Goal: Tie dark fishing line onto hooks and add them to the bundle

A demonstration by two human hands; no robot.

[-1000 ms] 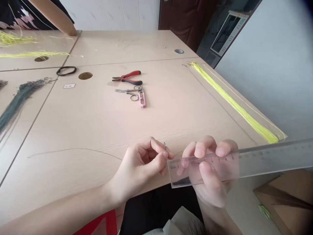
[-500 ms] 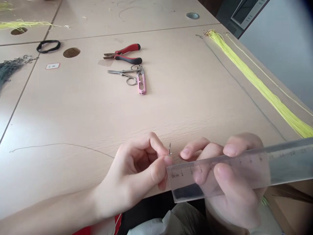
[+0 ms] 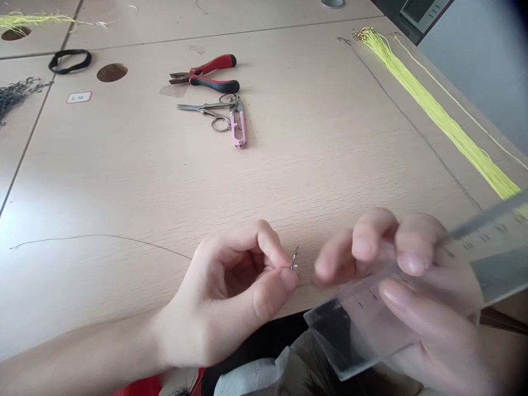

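Observation:
My left hand (image 3: pixel 235 286) rests at the near edge of the wooden table (image 3: pixel 289 165), thumb and forefinger pinched on a small metal hook (image 3: pixel 294 258) at the end of a thin dark wire (image 3: pixel 103 237) that trails off to the left. My right hand (image 3: pixel 408 286) grips a clear plastic ruler (image 3: pixel 412 297), tilted with its zero end dropped toward me and its far end raised to the right. The ruler's near end sits a little right of the hook.
Red-handled pliers (image 3: pixel 206 74), small steel scissors (image 3: pixel 208 109) and pink thread snips (image 3: pixel 238 124) lie at mid-table. A bundle of yellow cords (image 3: pixel 437 115) runs along the right edge. A black loop (image 3: pixel 70 60), a cable hole (image 3: pixel 111 72) and dark hooked wires (image 3: pixel 18 92) sit far left.
The view tipped down toward the table. My right hand swung the ruler from level beside the hook to a tilt, away from it. The left hand kept its pinch on the hook.

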